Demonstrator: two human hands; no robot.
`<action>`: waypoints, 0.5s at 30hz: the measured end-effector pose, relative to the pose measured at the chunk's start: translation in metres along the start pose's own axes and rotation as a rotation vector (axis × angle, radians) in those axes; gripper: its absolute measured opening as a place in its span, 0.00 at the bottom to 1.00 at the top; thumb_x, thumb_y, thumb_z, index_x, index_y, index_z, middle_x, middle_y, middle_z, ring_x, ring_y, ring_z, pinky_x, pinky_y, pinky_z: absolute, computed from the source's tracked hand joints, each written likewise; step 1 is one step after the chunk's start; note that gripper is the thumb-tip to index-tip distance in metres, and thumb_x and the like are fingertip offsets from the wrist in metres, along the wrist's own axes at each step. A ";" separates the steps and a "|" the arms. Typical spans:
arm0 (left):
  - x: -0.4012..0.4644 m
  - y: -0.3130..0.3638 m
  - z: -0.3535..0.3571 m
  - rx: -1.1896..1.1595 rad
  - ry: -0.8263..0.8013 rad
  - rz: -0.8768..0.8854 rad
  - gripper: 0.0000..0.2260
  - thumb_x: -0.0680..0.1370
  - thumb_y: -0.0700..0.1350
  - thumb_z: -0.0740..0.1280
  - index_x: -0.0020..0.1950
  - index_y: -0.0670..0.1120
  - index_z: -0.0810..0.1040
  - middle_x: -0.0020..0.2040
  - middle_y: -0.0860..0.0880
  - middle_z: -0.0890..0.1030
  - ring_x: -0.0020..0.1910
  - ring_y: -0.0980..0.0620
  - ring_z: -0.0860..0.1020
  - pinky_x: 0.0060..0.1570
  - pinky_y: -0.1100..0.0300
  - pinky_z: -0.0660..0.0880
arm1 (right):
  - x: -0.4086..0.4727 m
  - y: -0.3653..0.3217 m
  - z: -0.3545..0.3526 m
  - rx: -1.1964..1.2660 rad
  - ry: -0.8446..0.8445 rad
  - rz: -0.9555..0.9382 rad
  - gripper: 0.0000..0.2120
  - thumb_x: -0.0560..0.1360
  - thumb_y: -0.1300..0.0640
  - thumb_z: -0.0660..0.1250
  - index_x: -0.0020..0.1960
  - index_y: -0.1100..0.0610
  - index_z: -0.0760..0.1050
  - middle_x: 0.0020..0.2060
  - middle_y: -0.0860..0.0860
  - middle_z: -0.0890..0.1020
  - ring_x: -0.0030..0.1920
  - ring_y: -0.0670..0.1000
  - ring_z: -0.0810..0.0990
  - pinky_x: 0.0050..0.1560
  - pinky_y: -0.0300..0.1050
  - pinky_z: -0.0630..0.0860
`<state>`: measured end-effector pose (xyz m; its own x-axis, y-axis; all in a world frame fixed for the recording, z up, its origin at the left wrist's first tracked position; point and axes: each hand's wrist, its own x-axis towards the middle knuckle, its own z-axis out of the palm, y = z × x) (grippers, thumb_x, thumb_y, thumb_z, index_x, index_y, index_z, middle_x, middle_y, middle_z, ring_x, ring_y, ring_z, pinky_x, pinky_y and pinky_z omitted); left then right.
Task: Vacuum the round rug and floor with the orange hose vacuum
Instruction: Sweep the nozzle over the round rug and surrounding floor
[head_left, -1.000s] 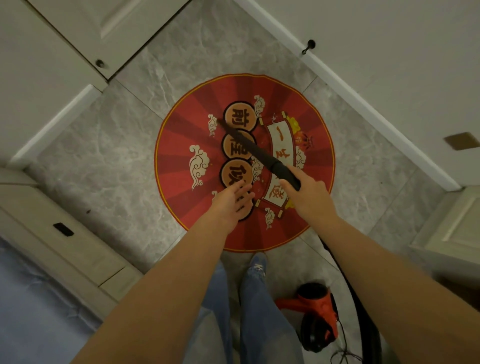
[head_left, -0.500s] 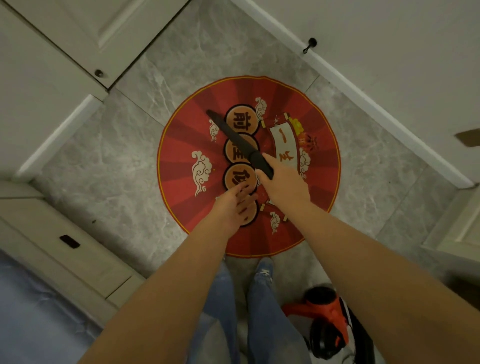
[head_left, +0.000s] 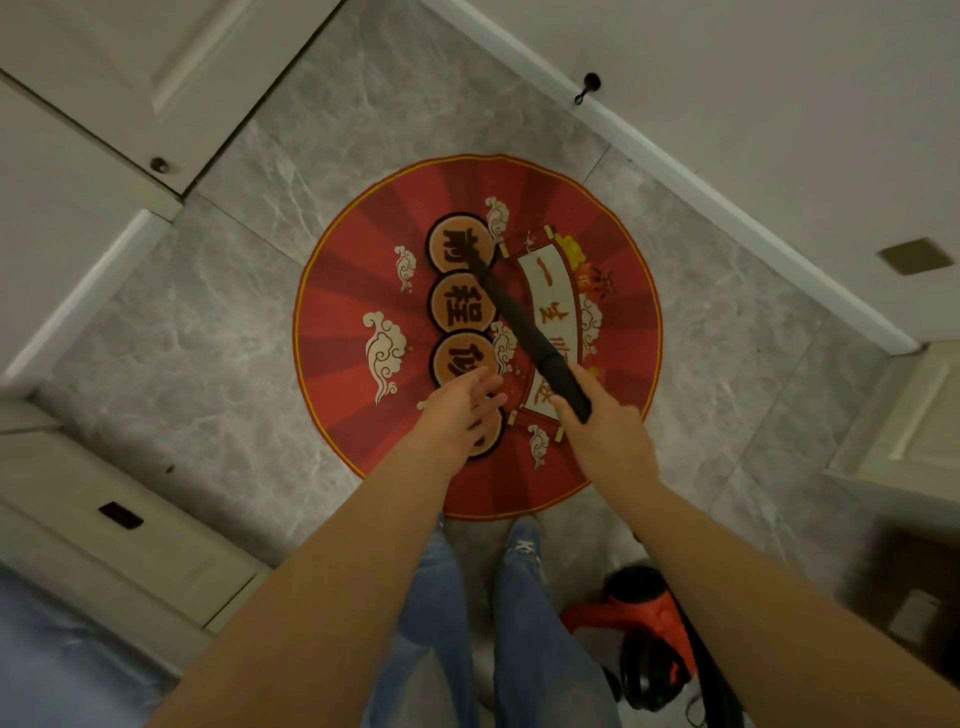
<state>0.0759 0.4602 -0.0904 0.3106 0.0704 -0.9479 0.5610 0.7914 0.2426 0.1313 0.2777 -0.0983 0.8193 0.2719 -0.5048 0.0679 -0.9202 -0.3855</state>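
Your right hand (head_left: 605, 434) grips the black tapered vacuum nozzle (head_left: 524, 327), its tip beyond the grip over the round red patterned rug (head_left: 343, 291) on grey marble-look floor tile (head_left: 171, 374). Your left hand (head_left: 462, 410) hovers beside the grip, fingers loose; the orange canister vacuum (head_left: 634, 623) sits behind it.

**Room condition: tiled entry area, dim warm light**

Floor (head_left: 171, 364): grey marble-pattern tiles with visible grout lines. White baseboard (head_left: 727, 208) runs diagonally along the off-white wall (head_left: 779, 78) at upper right; a small black door stopper (head_left: 587, 85) sits at its foot. Cream panelled cabinet doors (head_left: 130, 78) stand at upper left, one with a round knob (head_left: 159, 165). A cream low unit (head_left: 130, 545) with a dark recessed pull (head_left: 120, 515) lies at lower left.
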 end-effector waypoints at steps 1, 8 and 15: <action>-0.001 -0.002 0.002 0.004 -0.009 -0.006 0.17 0.83 0.46 0.57 0.71 0.45 0.70 0.59 0.49 0.80 0.57 0.50 0.79 0.66 0.51 0.72 | -0.003 0.003 -0.002 0.022 0.017 0.019 0.26 0.79 0.35 0.58 0.76 0.35 0.59 0.37 0.51 0.80 0.33 0.55 0.79 0.33 0.55 0.81; -0.004 -0.015 0.008 0.015 -0.023 -0.030 0.17 0.83 0.47 0.58 0.71 0.45 0.71 0.62 0.49 0.80 0.61 0.48 0.78 0.54 0.57 0.76 | 0.030 0.022 -0.048 0.000 0.099 0.053 0.23 0.79 0.38 0.61 0.74 0.40 0.68 0.39 0.49 0.82 0.35 0.51 0.81 0.37 0.51 0.81; -0.009 -0.033 0.016 0.034 -0.005 -0.041 0.17 0.83 0.46 0.59 0.71 0.44 0.71 0.57 0.48 0.81 0.56 0.48 0.79 0.45 0.58 0.77 | -0.042 0.061 -0.030 0.150 0.092 0.158 0.24 0.80 0.41 0.63 0.75 0.40 0.66 0.37 0.51 0.82 0.32 0.50 0.80 0.35 0.53 0.81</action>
<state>0.0674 0.4237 -0.0869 0.2909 0.0349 -0.9561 0.5989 0.7727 0.2104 0.1176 0.2015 -0.0774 0.8617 0.0944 -0.4986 -0.1456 -0.8952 -0.4212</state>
